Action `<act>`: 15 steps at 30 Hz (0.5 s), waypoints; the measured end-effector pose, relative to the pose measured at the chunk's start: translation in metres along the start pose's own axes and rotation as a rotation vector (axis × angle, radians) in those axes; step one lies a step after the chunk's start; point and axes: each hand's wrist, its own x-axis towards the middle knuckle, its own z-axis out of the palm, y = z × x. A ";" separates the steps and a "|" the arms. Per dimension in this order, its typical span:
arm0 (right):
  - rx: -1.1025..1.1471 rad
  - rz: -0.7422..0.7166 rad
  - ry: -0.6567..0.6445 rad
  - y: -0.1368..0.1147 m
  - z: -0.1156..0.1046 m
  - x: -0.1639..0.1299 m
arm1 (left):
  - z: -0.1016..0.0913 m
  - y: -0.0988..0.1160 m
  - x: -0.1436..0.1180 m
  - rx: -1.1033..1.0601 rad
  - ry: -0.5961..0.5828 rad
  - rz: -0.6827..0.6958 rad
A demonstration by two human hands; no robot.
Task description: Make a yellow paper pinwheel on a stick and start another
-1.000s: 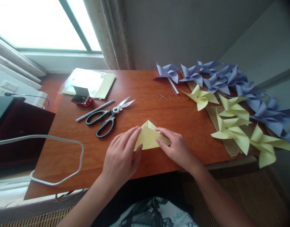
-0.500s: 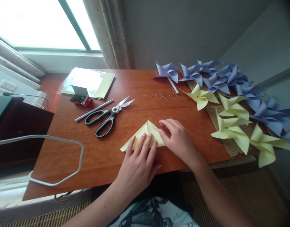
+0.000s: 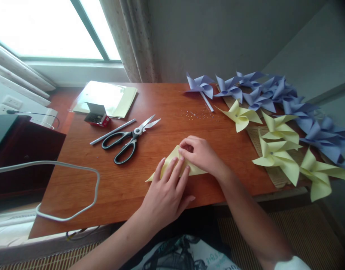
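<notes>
Item: folded yellow paper [image 3: 172, 165], a flat triangle, is lying on the wooden table [image 3: 110, 187] near its front edge, directly ahead of the person.

Left hand [image 3: 168, 191]: is resting palm-down on the paper's near part, fingers [image 3: 172, 168] stretched out flat and slightly spread, gripping nothing, pressing the sheet to the table.

Right hand [image 3: 199, 153]: is sitting on the paper's upper right part, fingers curled with tips meeting at the top corner of the triangle; whether it is pinching a flap there cannot be told.

Scissors [image 3: 130, 138]: black-handled, blades slightly parted, are lying to the left of the paper, well apart from both hands.

Pen [image 3: 113, 131]: a slim pale stick, is lying just beside the scissors on their far side.

Small red box [image 3: 97, 117]: lid raised, is standing beyond the pen, touching a stack of paper sheets [image 3: 107, 97] near the window.

Tiny beads [image 3: 197, 114]: are lying scattered on the table beyond the hands.

Yellow pinwheels [image 3: 276, 150]: several are lying at the table's right end.

Purple pinwheels [image 3: 259, 93]: a row is running along the far right edge, behind the yellow ones.

White cable [image 3: 65, 165]: is looping over the table's left end.
</notes>
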 end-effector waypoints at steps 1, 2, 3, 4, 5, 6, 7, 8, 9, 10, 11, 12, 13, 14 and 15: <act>0.077 -0.009 -0.011 0.003 -0.001 0.000 | -0.002 -0.002 0.001 -0.024 0.015 0.007; 0.162 -0.009 -0.036 0.005 -0.003 0.000 | -0.006 -0.005 0.002 -0.054 0.033 0.008; 0.250 -0.004 -0.070 0.007 -0.005 0.000 | -0.010 -0.009 0.004 -0.089 0.062 -0.001; 0.333 0.006 -0.112 0.008 -0.007 0.001 | -0.015 -0.015 0.008 -0.123 0.099 -0.025; 0.406 0.018 -0.153 0.008 -0.009 0.002 | -0.020 -0.022 0.012 -0.148 0.157 -0.064; 0.466 0.028 -0.188 0.007 -0.011 0.003 | -0.025 -0.029 0.017 -0.165 0.206 -0.117; 0.511 0.035 -0.214 0.006 -0.013 0.005 | -0.030 -0.038 0.023 -0.179 0.226 -0.169; 0.545 0.043 -0.231 0.005 -0.015 0.006 | -0.034 -0.046 0.030 -0.198 0.241 -0.227; 0.572 0.050 -0.242 0.003 -0.017 0.008 | -0.038 -0.053 0.036 -0.246 0.234 -0.279; 0.596 0.054 -0.251 0.002 -0.018 0.010 | -0.040 -0.060 0.042 -0.345 0.200 -0.309; 0.615 0.057 -0.256 0.000 -0.020 0.011 | -0.041 -0.065 0.048 -0.480 0.135 -0.317; 0.626 0.059 -0.259 -0.001 -0.020 0.012 | -0.041 -0.069 0.053 -0.610 0.085 -0.335; 0.633 0.060 -0.257 -0.001 -0.021 0.013 | -0.040 -0.072 0.056 -0.701 0.064 -0.355; 0.636 0.061 -0.252 -0.002 -0.021 0.013 | -0.038 -0.074 0.058 -0.776 0.060 -0.371; 0.632 0.061 -0.246 -0.001 -0.020 0.013 | -0.035 -0.075 0.060 -0.839 0.060 -0.387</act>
